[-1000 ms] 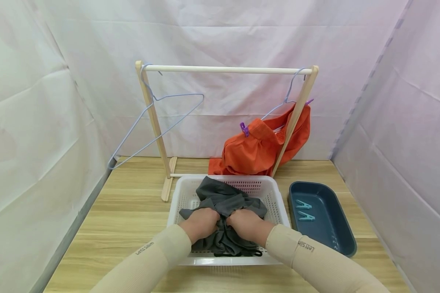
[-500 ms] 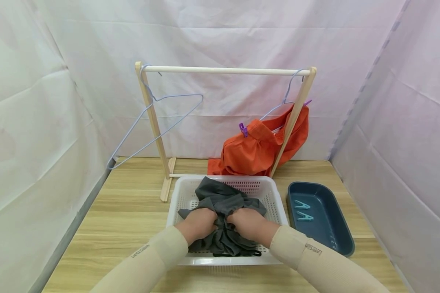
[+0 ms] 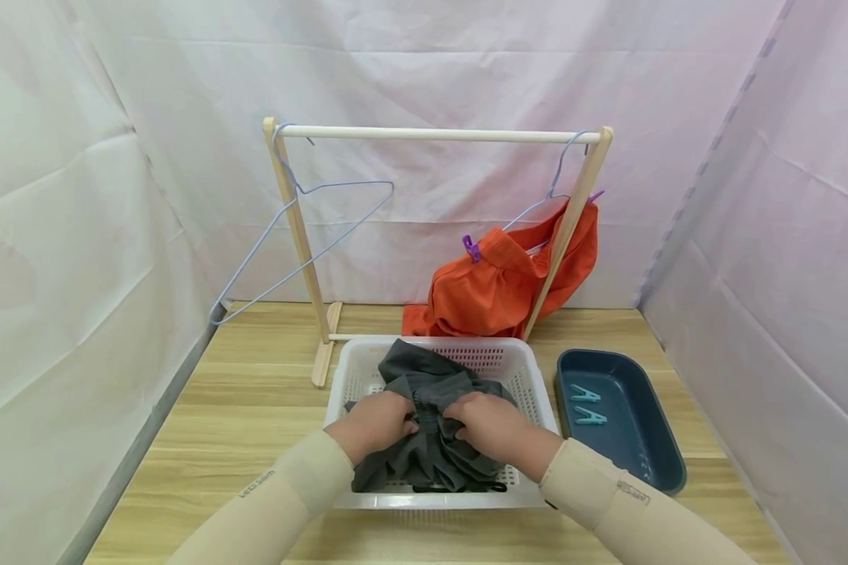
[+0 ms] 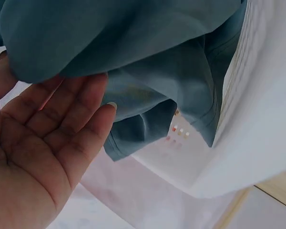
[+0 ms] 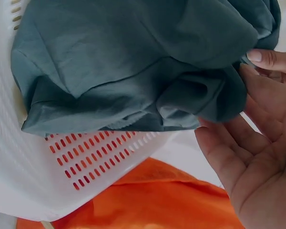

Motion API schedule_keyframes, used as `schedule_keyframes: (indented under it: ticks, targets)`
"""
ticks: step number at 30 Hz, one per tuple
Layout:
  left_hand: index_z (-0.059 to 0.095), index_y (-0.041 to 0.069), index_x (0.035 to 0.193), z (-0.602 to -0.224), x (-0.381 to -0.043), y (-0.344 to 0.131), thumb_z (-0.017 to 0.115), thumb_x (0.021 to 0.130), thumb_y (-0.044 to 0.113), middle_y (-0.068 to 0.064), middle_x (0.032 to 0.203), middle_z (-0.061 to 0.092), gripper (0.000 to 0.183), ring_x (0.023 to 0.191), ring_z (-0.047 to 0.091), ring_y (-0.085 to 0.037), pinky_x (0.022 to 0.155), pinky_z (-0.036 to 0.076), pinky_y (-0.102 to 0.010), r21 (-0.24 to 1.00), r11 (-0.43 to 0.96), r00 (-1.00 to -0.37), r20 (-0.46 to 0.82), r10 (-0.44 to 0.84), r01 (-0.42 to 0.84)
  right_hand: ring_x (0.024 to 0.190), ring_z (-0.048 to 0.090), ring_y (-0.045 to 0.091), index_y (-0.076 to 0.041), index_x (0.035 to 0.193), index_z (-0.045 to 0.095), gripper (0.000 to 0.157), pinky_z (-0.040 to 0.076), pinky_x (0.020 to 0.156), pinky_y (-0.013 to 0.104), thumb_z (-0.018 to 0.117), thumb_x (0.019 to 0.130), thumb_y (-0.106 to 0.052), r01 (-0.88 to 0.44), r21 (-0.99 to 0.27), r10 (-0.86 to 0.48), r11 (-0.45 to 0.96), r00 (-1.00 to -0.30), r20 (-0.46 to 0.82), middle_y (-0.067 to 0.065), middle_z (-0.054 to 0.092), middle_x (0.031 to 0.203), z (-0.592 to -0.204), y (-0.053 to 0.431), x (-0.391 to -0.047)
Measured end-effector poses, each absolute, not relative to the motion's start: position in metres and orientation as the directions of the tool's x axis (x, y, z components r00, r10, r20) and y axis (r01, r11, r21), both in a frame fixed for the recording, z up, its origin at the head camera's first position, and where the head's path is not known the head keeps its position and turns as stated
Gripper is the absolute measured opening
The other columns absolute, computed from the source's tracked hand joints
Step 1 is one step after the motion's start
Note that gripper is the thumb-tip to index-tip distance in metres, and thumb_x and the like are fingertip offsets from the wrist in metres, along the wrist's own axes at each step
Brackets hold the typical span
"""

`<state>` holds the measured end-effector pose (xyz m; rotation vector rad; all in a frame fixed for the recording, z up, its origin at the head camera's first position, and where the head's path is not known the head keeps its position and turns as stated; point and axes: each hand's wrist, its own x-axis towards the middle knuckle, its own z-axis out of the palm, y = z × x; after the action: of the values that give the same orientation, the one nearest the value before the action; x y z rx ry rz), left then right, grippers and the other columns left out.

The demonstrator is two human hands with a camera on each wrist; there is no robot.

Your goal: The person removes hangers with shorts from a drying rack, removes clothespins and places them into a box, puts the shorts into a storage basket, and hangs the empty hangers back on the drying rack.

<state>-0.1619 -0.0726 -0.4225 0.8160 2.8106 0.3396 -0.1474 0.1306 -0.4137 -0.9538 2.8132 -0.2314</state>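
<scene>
A crumpled dark grey garment (image 3: 424, 365) with a gathered elastic band lies in a white perforated basket (image 3: 335, 392). My left hand (image 3: 376, 424) holds its left side, close to the band. In the left wrist view, the left fingers (image 4: 93, 95) reach under a fold of the cloth. Opposite it, my right hand (image 3: 491, 424) holds the right side of the same garment. Cloth lies at the right thumb in the right wrist view, with the other right fingers (image 5: 219, 148) spread loosely beneath. A black cord loop shows at the basket's front.
Behind the basket stands a wooden rack with a white rail (image 3: 424, 134). An unloaded blue hanger (image 3: 300, 267) hangs at its left; orange clothing (image 3: 480, 290) hangs at its right, held by purple clips (image 3: 471, 249). Right of the basket sits a dark blue tray (image 3: 660, 424) with two turquoise clothespins (image 3: 589, 417).
Both hands have moved slightly apart and their fingers have loosened from tight fists. More of the gathered band shows between them. The basket and rack stay in place.
</scene>
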Motion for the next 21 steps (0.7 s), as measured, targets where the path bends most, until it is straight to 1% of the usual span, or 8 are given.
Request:
schedule_keyframes:
  ticks: [3,7,10,13,18,21]
  targets:
    - [0.065,0.012,0.074,-0.421,-0.163,-0.075,0.070,0.087,0.022,0.000,0.070,0.063,0.018,0.066,0.060,-0.017,0.066,0.052,-0.038,0.288,0.820,-0.831,-0.120,0.544,0.495,0.111,0.061,0.021,-0.012,0.114,0.070,0.030,0.051,0.093,0.039,0.074,0.084,-0.012,-0.572,-0.237,-0.600,0.786,-0.797,-0.065,0.002,0.068,0.115,-0.411,0.134,-0.146]
    - [0.064,0.013,0.072,-0.418,-0.165,-0.078,0.069,0.089,0.023,0.002,0.067,0.060,0.020,0.064,0.058,-0.016,0.066,0.051,-0.038,0.315,0.822,-0.843,-0.108,0.527,0.474,0.110,0.061,0.022,-0.011,0.114,0.070,0.030,0.051,0.092,0.041,0.074,0.085,-0.012,-0.574,-0.278,-0.597,0.770,-0.802,0.002,0.002,0.068,0.114,-0.408,0.141,-0.144]
    - [0.061,0.013,0.071,-0.417,-0.166,-0.080,0.069,0.088,0.022,0.002,0.065,0.057,0.021,0.065,0.056,-0.016,0.065,0.050,-0.039,0.327,0.825,-0.855,-0.082,0.512,0.462,0.110,0.061,0.023,-0.010,0.115,0.069,0.031,0.050,0.093,0.041,0.074,0.085,-0.011,-0.562,-0.312,-0.582,0.766,-0.813,0.034,0.004,0.067,0.114,-0.407,0.146,-0.144]
    - [0.061,0.013,0.073,-0.417,-0.167,-0.080,0.070,0.088,0.021,0.002,0.067,0.057,0.019,0.066,0.056,-0.015,0.064,0.049,-0.037,0.326,0.823,-0.864,-0.037,0.503,0.465,0.111,0.060,0.023,-0.008,0.116,0.068,0.032,0.050,0.094,0.040,0.073,0.085,-0.011,-0.539,-0.328,-0.554,0.776,-0.830,0.054,0.005,0.067,0.115,-0.404,0.151,-0.145]
    - [0.064,0.012,0.079,-0.413,-0.169,-0.080,0.070,0.088,0.018,0.002,0.072,0.058,0.013,0.069,0.055,-0.014,0.066,0.051,-0.035,0.329,0.812,-0.868,0.053,0.493,0.482,0.113,0.060,0.024,-0.008,0.118,0.067,0.034,0.049,0.095,0.041,0.073,0.085,-0.011,-0.483,-0.353,-0.489,0.801,-0.869,0.079,0.006,0.066,0.117,-0.401,0.157,-0.146]
    - [0.067,0.009,0.086,-0.408,-0.169,-0.080,0.070,0.088,0.016,-0.001,0.078,0.061,0.008,0.073,0.057,-0.016,0.069,0.052,-0.037,0.334,0.805,-0.869,0.110,0.482,0.489,0.115,0.059,0.025,-0.007,0.120,0.067,0.035,0.049,0.096,0.043,0.073,0.085,-0.012,-0.452,-0.374,-0.454,0.810,-0.886,0.089,0.007,0.066,0.119,-0.399,0.161,-0.147]
